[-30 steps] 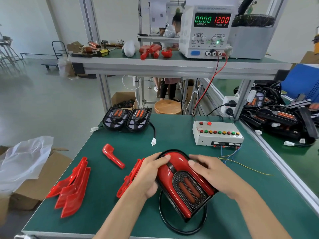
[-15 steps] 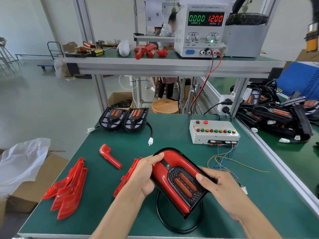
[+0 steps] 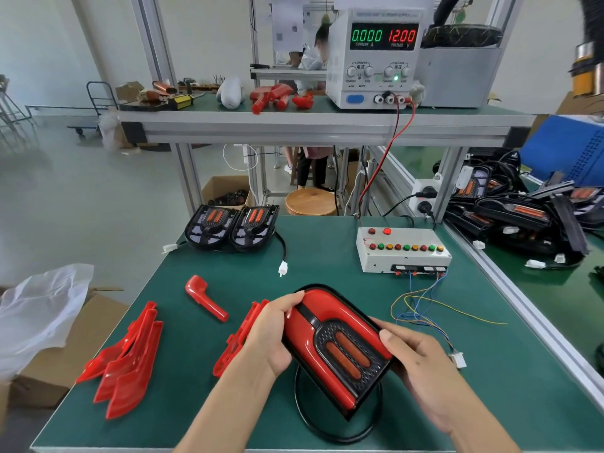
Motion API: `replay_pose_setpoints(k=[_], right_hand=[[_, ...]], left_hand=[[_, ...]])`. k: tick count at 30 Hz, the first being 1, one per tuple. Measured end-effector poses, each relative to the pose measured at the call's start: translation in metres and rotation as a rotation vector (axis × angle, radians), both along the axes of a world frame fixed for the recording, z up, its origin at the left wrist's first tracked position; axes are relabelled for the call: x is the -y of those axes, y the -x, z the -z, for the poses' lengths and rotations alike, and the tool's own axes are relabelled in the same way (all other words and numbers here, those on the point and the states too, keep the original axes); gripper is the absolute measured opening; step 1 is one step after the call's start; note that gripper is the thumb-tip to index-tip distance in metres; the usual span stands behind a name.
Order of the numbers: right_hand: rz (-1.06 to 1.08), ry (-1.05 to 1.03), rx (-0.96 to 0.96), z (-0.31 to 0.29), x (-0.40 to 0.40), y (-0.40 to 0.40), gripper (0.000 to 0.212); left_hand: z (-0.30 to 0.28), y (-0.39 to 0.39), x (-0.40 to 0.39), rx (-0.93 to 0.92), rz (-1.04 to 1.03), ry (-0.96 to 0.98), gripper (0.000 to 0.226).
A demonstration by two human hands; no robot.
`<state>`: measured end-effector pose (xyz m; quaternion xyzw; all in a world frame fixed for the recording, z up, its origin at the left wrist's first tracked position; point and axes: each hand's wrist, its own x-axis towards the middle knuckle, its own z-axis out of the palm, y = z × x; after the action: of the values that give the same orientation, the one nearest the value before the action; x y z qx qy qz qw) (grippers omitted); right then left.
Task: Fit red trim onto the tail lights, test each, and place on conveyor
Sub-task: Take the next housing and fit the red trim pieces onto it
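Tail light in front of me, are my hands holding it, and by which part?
Yes. The left hand grips the rounded upper left edge of the tail light; the right hand grips its right side near the lower end.

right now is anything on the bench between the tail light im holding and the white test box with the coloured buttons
Nothing solid. Both hands, left hand and right hand, grip the red-trimmed black tail light. Between it and the white test box lie only the thin loose coloured wires on the green mat.
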<state>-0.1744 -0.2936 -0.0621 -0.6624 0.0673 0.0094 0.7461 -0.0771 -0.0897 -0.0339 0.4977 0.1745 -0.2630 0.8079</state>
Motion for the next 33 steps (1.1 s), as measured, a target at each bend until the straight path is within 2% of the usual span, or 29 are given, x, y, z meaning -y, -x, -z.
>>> replay_pose_setpoints(k=[4,9,16,22,25,28,30,32,33], right_hand=[[-0.028,0.056,0.022,-0.001,-0.001,0.003,0.038],[-0.110,0.010,0.055,0.001,0.008,0.005,0.036],[-0.038,0.314,0.163,-0.001,0.007,0.006,0.037],[-0.016,0.205,0.099,0.000,0.007,0.014,0.032],[-0.001,0.317,0.109,0.006,0.006,0.022,0.029],[0.140,0.229,0.071,0.017,0.001,0.024,0.029],[0.218,0.110,0.031,0.023,-0.002,0.024,0.022],[0.281,0.078,0.015,0.026,-0.006,0.025,0.021],[0.305,0.072,0.002,0.027,-0.010,0.026,0.021]], left_hand=[[0.000,0.001,0.001,-0.006,-0.008,-0.015,0.015],[-0.005,0.002,-0.001,0.011,0.011,-0.004,0.017],[-0.005,0.002,0.003,0.019,0.019,-0.039,0.022],[-0.004,-0.001,0.003,0.010,0.112,-0.067,0.033],[-0.005,-0.003,0.002,0.021,0.168,-0.002,0.042],[-0.010,-0.007,0.008,0.079,0.020,0.060,0.040],[-0.008,-0.004,0.013,0.215,-0.081,-0.088,0.026],[-0.001,0.003,0.012,0.433,-0.080,-0.444,0.022],[0.004,0.008,0.009,0.519,-0.041,-0.588,0.029]])
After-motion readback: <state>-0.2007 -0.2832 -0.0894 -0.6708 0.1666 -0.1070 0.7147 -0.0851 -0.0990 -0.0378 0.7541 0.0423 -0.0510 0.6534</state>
